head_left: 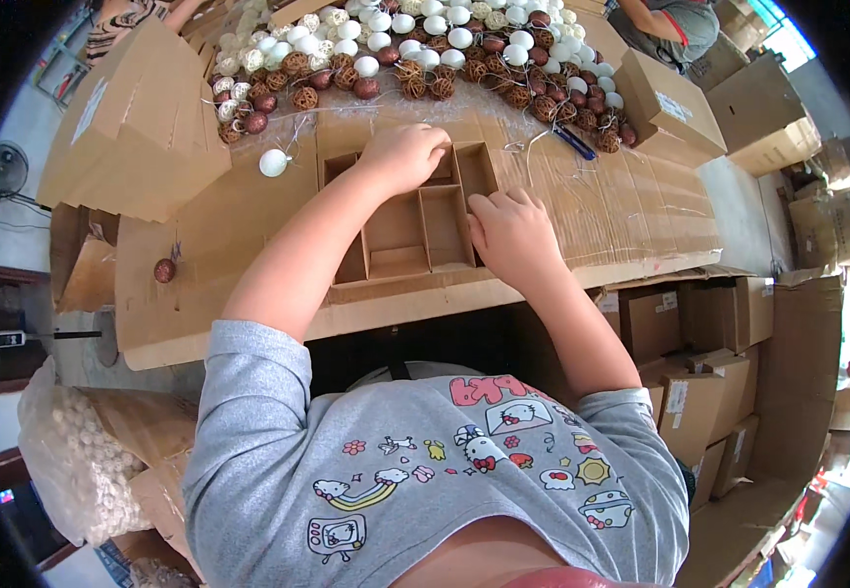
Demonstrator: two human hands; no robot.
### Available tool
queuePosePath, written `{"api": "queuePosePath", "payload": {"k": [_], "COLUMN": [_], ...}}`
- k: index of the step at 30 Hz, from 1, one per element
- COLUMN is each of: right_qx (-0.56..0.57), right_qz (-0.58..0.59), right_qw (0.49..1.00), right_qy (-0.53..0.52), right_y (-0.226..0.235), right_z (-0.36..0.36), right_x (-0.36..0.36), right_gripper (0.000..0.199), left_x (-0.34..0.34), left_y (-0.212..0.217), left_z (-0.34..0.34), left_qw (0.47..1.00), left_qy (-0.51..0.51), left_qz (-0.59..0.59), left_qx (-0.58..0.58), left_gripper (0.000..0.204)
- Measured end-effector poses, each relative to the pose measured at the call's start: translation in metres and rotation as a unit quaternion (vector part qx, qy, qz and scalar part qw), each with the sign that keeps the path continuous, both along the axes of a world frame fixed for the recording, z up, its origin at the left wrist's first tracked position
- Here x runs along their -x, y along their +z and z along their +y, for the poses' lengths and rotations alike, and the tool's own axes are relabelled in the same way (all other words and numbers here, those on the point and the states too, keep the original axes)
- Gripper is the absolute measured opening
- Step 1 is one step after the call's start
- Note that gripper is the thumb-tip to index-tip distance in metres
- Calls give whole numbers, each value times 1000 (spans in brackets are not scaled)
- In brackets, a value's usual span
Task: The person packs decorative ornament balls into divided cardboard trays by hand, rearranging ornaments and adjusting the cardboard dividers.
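A shallow brown cardboard box (394, 227), split by dividers into several compartments, lies on the table in front of me. Over its far side reaches my left hand (405, 157), fingers curled together near the far wall and dividers. Whatever is in those fingers is hidden. My right hand (518, 235) is closed over the right wall of the box, with its fingertips at the edge. The compartments in view hold nothing that I can see.
Across the far side lies a heap of white, brown and wicker balls (445, 49). Cardboard boxes flank it, left (141, 127) and right (670, 108). A blue cutter (574, 143), a loose white ball (273, 163) and a brown ball (164, 270) lie on the cardboard-covered table (229, 235).
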State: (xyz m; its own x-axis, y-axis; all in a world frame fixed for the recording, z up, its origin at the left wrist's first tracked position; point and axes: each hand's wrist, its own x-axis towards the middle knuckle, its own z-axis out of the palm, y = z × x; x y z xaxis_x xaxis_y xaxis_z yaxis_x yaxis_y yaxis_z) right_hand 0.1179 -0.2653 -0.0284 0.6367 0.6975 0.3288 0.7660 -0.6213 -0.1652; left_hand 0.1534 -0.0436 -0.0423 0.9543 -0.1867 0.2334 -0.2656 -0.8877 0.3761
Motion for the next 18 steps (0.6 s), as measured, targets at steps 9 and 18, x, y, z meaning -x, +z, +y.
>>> {"api": "queuePosePath", "payload": {"k": [9, 18], "right_qx": [22, -473], "right_qz": [162, 324], "right_qw": [984, 815], "right_qy": [64, -86], "right_y": [35, 11], "right_z": [-14, 14], "right_x": [-6, -36], "right_gripper": [36, 35], "left_x": [-3, 0], "left_y": [4, 1], "left_z": [0, -3], "left_qw": [1000, 1000], "left_qy": [6, -9], "left_qz": [13, -5], "left_qx": [-18, -5], "left_gripper": [20, 18]}}
